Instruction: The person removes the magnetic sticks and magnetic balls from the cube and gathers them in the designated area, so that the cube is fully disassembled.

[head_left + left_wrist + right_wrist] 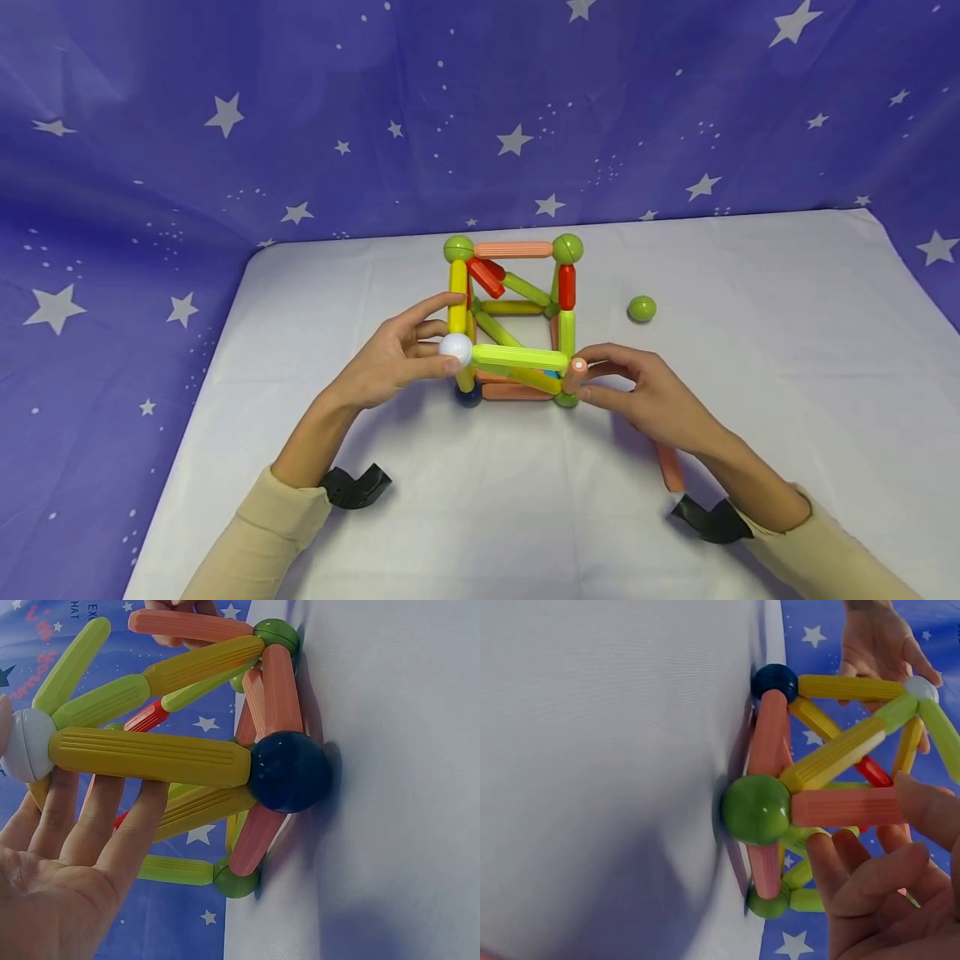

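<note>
A box-shaped frame of magnetic rods and balls stands on the table. At its near left upper corner, my left hand [386, 358] holds the white ball [455, 349], thumb against it. The left fingers reach behind the yellow upright rod [150, 756], which joins the white ball to a dark blue ball [290, 772] below. My right hand [648, 392] pinches the upright salmon rod [847, 806] near its top; its lower end meets a green ball [755, 810]. A light green rod [520, 357] runs from the white ball towards that salmon rod's top.
A loose green ball [642, 308] lies right of the frame. Partly under the right forearm lies a loose salmon rod [670, 468]. White cloth covers the table [480, 500], and a purple star-patterned cloth [480, 108] hangs behind. Black straps [356, 487] show at both wrists.
</note>
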Demonstrator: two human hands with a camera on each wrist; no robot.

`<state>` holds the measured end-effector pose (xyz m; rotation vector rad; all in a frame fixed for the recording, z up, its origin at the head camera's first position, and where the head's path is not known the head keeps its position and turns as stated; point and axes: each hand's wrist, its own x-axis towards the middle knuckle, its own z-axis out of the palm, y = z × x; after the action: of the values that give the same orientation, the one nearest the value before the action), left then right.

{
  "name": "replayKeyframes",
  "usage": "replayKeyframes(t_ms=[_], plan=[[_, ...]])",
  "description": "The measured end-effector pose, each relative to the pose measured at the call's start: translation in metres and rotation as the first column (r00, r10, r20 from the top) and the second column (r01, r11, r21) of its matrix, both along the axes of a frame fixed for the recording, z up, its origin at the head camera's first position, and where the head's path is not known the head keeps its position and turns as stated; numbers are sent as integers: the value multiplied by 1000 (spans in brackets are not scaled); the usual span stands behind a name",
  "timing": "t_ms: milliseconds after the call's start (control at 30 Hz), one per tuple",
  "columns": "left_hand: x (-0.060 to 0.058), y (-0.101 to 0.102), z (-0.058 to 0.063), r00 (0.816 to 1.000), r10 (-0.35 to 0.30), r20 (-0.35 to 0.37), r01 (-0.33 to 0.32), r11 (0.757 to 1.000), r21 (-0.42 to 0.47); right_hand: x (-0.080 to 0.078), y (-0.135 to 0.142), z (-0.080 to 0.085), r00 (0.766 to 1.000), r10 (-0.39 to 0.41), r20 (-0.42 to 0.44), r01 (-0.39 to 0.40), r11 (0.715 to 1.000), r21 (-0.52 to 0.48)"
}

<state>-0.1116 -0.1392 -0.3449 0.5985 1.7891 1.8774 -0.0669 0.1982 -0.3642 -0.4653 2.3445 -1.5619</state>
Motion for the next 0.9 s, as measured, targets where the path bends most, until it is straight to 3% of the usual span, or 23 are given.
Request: replayKeyframes(t_ms=[267,533,900], plan=[[0,0,0,1000,-4,0,4,1000,5,-8,-9,-6,998,33,-58,-32,999,32],[1,0,1,1000,0,4,0,1000,-1,-12,-4,-2,1000,27,3,-27,999,42],[0,0,0,1000,4,-6,-4,1000,-11,10,16,5,992,-124,-3,124,988,88]])
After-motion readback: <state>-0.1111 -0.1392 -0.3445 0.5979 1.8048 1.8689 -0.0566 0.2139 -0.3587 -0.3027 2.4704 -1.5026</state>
